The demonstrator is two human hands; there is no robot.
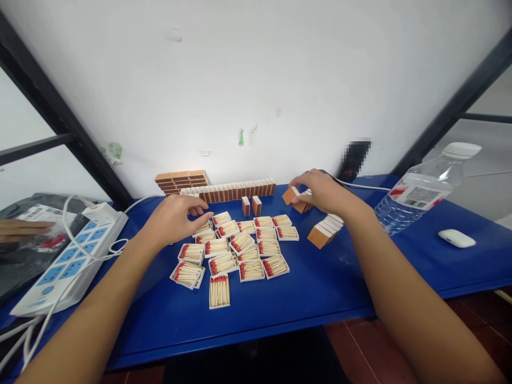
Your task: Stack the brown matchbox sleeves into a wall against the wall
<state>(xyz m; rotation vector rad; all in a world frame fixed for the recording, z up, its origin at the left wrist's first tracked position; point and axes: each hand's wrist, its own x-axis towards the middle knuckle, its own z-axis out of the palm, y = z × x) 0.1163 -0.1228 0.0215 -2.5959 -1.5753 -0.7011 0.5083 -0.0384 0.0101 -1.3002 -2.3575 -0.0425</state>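
Observation:
My right hand (320,191) grips an orange matchbox (289,196) between thumb and fingers, at a small cluster of boxes partly hidden behind it. Just below that wrist, a leaning row of matchboxes (326,229) lies on the blue table. My left hand (178,217) hovers at the left edge of the match trays, thumb and fingers apart, holding nothing. Many open white trays (219,292) of red-tipped matches spread over the middle. Two matchboxes (256,206) stand upright behind them. A long row of matchboxes (240,191) stands along the wall.
Stacked matchboxes (182,181) rise at the back left. A power strip (76,256) with white cables and a dark plastic bag (24,250) lie left. Right are a water bottle (424,186) and a white earbud case (456,238). The table's front edge (248,341) runs below.

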